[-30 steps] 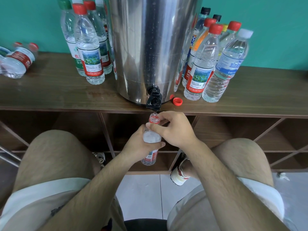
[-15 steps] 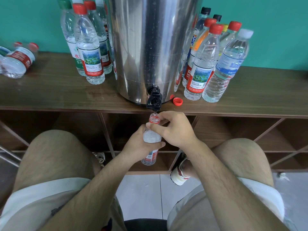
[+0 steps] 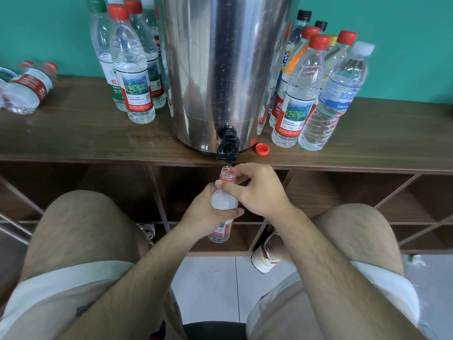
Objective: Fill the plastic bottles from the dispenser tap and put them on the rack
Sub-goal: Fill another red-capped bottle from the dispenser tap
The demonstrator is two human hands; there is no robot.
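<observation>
A steel dispenser (image 3: pixel 228 69) stands on the wooden rack top (image 3: pixel 73 141), its black tap (image 3: pixel 228 147) hanging over the front edge. Directly under the tap is an uncapped clear bottle (image 3: pixel 224 204) with a red label, its mouth just below the spout. My left hand (image 3: pixel 208 209) grips the bottle's body. My right hand (image 3: pixel 257 190) holds it near the neck, thumb against the shoulder. A thin stream runs from the tap into the mouth.
A loose red cap (image 3: pixel 262 148) lies right of the tap. Several capped bottles stand left (image 3: pixel 132 69) and right (image 3: pixel 301 94) of the dispenser; two lie at far left (image 3: pixel 27 87). Open rack compartments (image 3: pixel 343 197) sit below, my knees on either side.
</observation>
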